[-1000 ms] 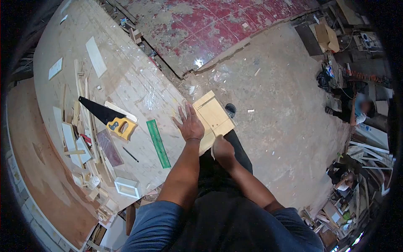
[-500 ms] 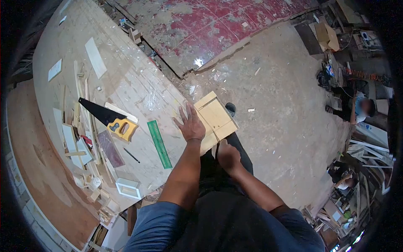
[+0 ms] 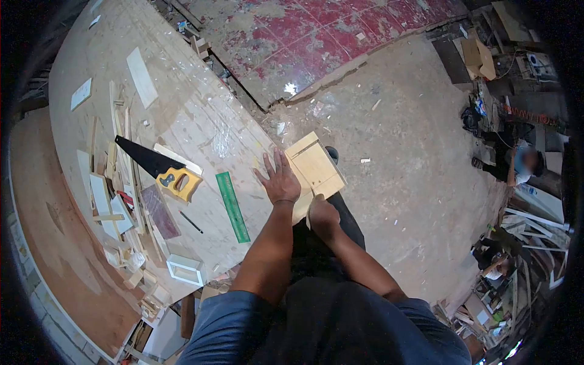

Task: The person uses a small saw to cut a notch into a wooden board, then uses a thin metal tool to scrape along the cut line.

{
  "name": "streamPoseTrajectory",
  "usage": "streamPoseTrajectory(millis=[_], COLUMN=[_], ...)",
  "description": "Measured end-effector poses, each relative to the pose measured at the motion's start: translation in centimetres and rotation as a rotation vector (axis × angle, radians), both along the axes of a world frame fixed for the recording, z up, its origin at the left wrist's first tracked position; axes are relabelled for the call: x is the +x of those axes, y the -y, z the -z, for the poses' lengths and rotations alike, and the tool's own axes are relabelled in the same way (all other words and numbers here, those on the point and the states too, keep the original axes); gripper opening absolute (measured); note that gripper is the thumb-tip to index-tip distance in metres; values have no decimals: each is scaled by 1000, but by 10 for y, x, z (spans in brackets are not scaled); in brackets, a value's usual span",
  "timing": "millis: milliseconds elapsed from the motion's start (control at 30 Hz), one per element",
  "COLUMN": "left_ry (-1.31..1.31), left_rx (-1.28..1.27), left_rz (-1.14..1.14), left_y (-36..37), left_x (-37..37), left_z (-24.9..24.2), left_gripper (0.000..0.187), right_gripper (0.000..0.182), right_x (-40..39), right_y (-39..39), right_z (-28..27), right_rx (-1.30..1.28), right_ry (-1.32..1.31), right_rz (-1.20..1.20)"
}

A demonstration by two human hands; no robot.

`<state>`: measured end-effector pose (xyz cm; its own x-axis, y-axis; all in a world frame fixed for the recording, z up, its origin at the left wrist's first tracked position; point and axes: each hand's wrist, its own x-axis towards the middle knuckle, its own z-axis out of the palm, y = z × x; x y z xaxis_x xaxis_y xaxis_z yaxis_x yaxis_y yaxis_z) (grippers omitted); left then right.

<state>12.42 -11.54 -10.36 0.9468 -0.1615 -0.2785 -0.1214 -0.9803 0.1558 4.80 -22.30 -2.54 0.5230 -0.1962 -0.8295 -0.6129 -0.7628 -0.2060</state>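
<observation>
A pale wooden board [image 3: 317,165] juts over the near edge of the worktable, with a dark slot across its far end and a thin line across its nearer part. My left hand [image 3: 283,182] lies flat with fingers spread, pressing on the board's left side and the tabletop. At the near end of the board, my right hand [image 3: 323,214] is closed around a thin blade-like tool [image 3: 313,192]; its tip meets the board by the line, and most of it is hidden in the fist. To the left lies a green ruler [image 3: 232,207].
On the worktable [image 3: 201,131] lie a handsaw [image 3: 159,169] with a yellow handle, a dark pencil [image 3: 191,222], a small white frame [image 3: 185,270] and several wood offcuts. Two people [image 3: 522,163] sit at the right, near piled scraps. A cardboard box [image 3: 477,59] stands farther back.
My right hand has moved up and slightly left, closer to the board's line. The left hand stays flat in place. The whole view has shifted slightly.
</observation>
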Motion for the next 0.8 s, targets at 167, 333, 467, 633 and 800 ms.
streamPoseTrajectory(millis=[167,333,467,633,800], left_ry=[-21,-57,4,-5,-21], left_rx=[49,74,23,29,43], left_rz=[9,-13,-20,-26,-6], left_y=[1,0,-1,-1,1], left_x=[0,0,-3,1,1], left_z=[2,2,8,1,-1], left_gripper=[70,69,69,70,69], right_gripper=[23,23,23,24,23], right_x=[-11,-16,-21,9,-26], right_y=[12,-4,20,1,11], right_z=[-53,-23,-47,0,-53], right_rx=[7,21,-7,1,-33], right_ry=[-65,-48,-96,11,-82], right_rz=[103,86,17,74,31])
